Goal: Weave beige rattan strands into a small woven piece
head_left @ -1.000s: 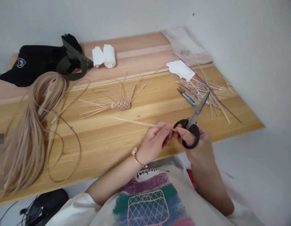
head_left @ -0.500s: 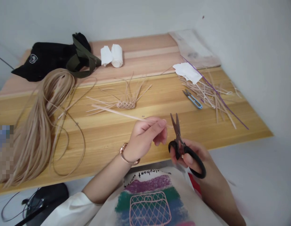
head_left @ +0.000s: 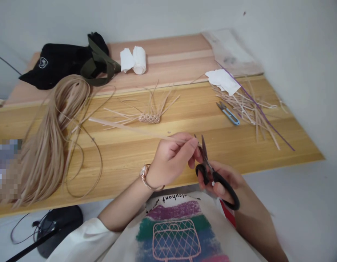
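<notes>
My left hand (head_left: 176, 156) pinches a pale beige strip (head_left: 130, 128), whose long end points left over the table. In my right hand (head_left: 223, 178) are black-handled scissors (head_left: 208, 163), with fingers through the loops. The scissor blades are parted and lie right at the fingertips of my left hand, by the strip's short end. Beyond my hands, a small woven beige piece (head_left: 149, 118) with loose strands fanning out lies on the wooden table (head_left: 124, 160).
A big bundle of beige strips (head_left: 48, 145) covers the left side. Blue snips (head_left: 228, 113), cut strips (head_left: 255, 112), a purple strip (head_left: 266, 120) and white tissue (head_left: 223, 80) lie right. Behind are a black bag (head_left: 61, 63) and a white roll (head_left: 139, 60).
The scissors and my left fingertips have come together, with the blades now around the strip's short end. The strip's long end has swung further left. The whole view has shifted slightly.
</notes>
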Tool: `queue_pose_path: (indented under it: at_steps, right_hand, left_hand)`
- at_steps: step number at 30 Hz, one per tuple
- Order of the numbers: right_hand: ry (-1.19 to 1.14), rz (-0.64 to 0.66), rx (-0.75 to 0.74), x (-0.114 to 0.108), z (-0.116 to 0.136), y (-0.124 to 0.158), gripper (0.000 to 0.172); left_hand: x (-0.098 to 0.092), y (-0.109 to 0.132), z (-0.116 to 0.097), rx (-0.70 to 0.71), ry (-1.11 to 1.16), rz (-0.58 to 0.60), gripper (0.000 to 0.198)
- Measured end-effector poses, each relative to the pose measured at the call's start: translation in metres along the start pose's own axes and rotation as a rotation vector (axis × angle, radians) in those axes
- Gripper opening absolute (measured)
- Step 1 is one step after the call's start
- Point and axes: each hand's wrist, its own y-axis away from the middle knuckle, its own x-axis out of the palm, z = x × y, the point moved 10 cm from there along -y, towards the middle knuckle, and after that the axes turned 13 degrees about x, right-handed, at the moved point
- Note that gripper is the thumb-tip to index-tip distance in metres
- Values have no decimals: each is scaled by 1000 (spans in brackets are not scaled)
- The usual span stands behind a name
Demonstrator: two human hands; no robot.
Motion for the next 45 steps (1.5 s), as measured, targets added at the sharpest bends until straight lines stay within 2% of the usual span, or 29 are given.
queue_pose_path:
  at_steps: [6,14,23,29,32,35,45]
  right_hand:
    - [25,17,-10,2,2,4,45]
    - [-25,-18,23,-1,-6,6,52]
    - [-140,-94,28,-9,-15,9,44]
    - [-121,-8,56,-4,-17,5,49]
    - [-121,-34,55,-7,-17,3,49]
    - [-103,12,55,-3,-17,1,52]
    - [-9,0,40,-2,-9,-2,58]
  left_hand:
    - [0,1,-1,13,-68,13,35]
    - [3,0,-9,123,-158,56,36]
    - [3,0,-7,108,-140,59,37]
    - [3,0,-7,123,-128,63,36]
    - [2,0,-7,120,-115,57,36]
    - [1,0,-6,113,-103,48,36]
    - [-1,1,1,48,-85,26,37]
